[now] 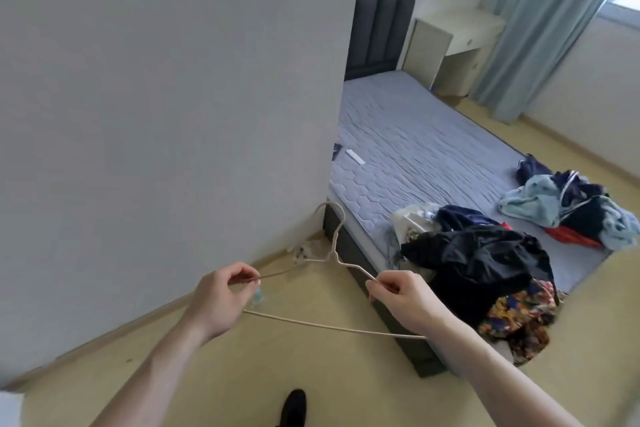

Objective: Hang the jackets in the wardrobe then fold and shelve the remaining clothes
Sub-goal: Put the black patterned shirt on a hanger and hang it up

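Observation:
I hold a thin beige wire hanger [332, 253] in front of me over the floor, hook pointing away. My left hand [218, 298] pinches its left shoulder. My right hand [403, 298] pinches its right shoulder. On the near corner of the bed [415, 149] lies a black jacket [485, 263] over a floral garment [519, 315] that hangs off the edge. A second pile of light blue, navy and red clothes [571, 208] lies at the bed's right corner.
A white wall or wardrobe side [156, 97] fills the left. A dark headboard [377, 31], a pale desk [457, 42] and blue curtains [540, 28] stand at the back. A white remote-like object [355, 157] lies on the mattress. My dark shoe [294, 407] is on the yellowish floor.

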### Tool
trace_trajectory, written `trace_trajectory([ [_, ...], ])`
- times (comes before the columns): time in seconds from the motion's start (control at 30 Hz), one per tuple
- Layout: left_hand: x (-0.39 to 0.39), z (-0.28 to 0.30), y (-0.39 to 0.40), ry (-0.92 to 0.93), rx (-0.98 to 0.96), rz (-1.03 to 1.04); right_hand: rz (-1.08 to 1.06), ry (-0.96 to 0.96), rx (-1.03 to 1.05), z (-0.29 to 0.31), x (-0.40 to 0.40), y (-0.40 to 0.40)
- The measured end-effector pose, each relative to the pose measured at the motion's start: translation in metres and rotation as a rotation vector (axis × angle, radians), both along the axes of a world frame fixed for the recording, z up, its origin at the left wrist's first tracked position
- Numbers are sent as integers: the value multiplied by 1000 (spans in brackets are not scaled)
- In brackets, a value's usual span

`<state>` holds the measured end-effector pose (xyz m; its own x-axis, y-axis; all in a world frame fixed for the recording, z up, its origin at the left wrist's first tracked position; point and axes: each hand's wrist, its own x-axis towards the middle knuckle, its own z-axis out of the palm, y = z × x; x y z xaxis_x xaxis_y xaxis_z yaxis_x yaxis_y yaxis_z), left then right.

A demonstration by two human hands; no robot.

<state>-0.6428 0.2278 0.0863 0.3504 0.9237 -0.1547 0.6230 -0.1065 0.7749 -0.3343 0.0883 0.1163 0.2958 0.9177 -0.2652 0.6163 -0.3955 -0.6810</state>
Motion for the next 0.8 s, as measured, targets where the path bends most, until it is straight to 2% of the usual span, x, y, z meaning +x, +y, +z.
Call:
trace_trajectory([
  [0.2,80,-34,43,197,-22,-151,-216,-9,-15,-14,87,-33],
  [0.4,235,-51,46,336,-86,-489,-525,48,42,-30,195,-108],
  [0.6,408,-69,2,373,-79,-610,-701,72,93,-52,317,-162],
  [0.8,550,-96,-63,422,-200,-709,-784,46,32,-70,429,-203],
])
